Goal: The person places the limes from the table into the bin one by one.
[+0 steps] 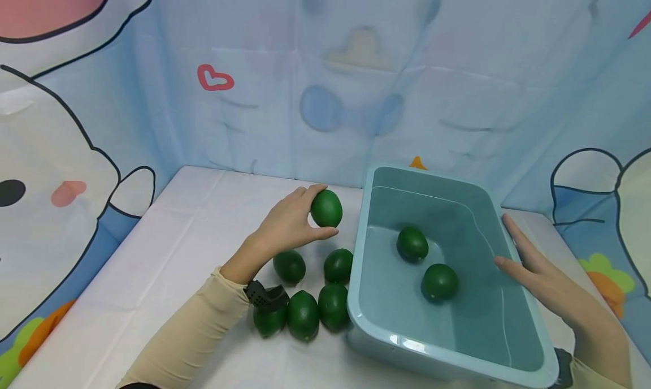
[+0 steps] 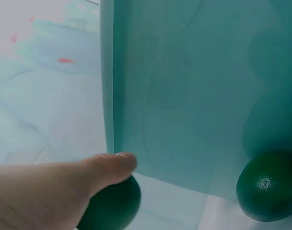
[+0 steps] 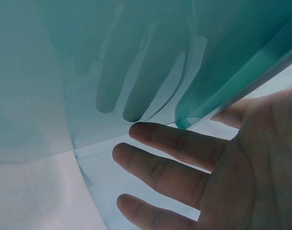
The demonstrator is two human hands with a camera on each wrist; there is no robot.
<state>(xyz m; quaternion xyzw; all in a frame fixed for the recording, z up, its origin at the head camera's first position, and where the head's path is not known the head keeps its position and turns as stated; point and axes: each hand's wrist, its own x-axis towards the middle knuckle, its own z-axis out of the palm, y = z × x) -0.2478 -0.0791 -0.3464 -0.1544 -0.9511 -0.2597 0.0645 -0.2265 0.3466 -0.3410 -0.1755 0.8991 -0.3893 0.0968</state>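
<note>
The lime (image 1: 326, 208) in my left hand (image 1: 287, 225) is dark glossy green, like the rest. The tub (image 1: 508, 298) is pale teal. My sleeve (image 1: 188, 327) is beige. The tablecloth (image 1: 168, 247) is white; the backdrop (image 1: 356, 67) light blue with cartoon animals and a red heart.
</note>
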